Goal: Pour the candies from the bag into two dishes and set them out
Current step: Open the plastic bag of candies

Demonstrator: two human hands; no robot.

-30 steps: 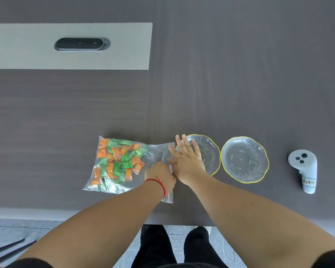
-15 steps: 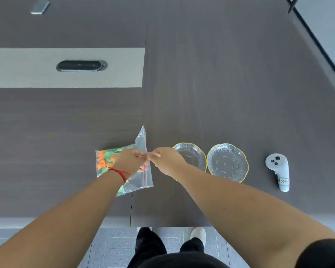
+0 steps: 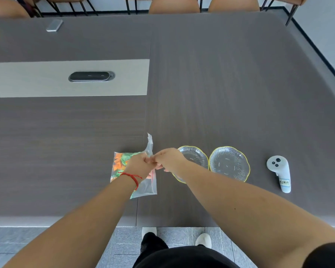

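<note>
Dark table [image 3: 220, 84], left hand [image 3: 138, 164] and right hand [image 3: 169, 158] both pinched shut on clear candy bag [image 3: 145, 187] mouth, fingertips touching.

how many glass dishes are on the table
2. One dish sits just right of the bag, partly covered by the right hand and forearm. The other dish sits beside it, between it and the white controller. Both look empty.
</note>
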